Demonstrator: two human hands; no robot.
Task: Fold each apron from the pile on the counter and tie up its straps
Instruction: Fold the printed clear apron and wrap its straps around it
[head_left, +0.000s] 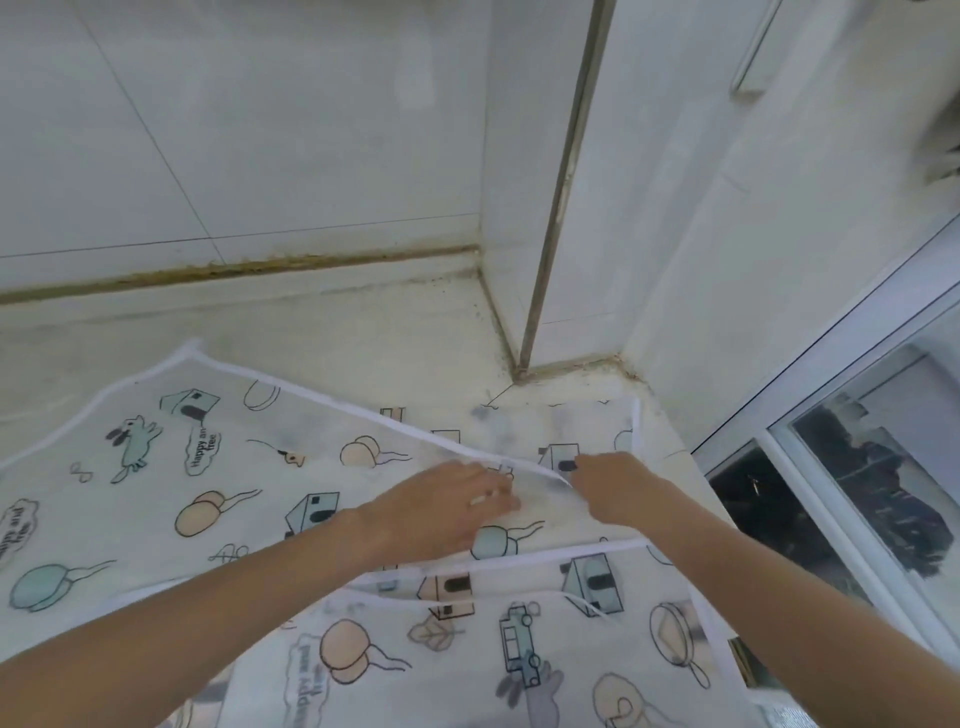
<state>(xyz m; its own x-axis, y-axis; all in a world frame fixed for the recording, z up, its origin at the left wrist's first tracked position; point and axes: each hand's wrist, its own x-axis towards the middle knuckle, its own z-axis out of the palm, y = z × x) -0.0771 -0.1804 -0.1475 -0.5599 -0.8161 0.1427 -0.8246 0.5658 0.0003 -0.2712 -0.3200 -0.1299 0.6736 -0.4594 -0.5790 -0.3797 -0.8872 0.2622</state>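
A thin, translucent apron with white piping and cartoon prints lay spread across the pale stone bench. The left hand pressed flat, fingers together; at its 3 o'clock, the right hand pinched the folded hem.

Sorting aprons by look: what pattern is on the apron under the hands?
White apron with cartoon houses, rabbits and balloons, trimmed in white; the head view shows it.

Home kitchen; white tiled wall, pale counter, window.
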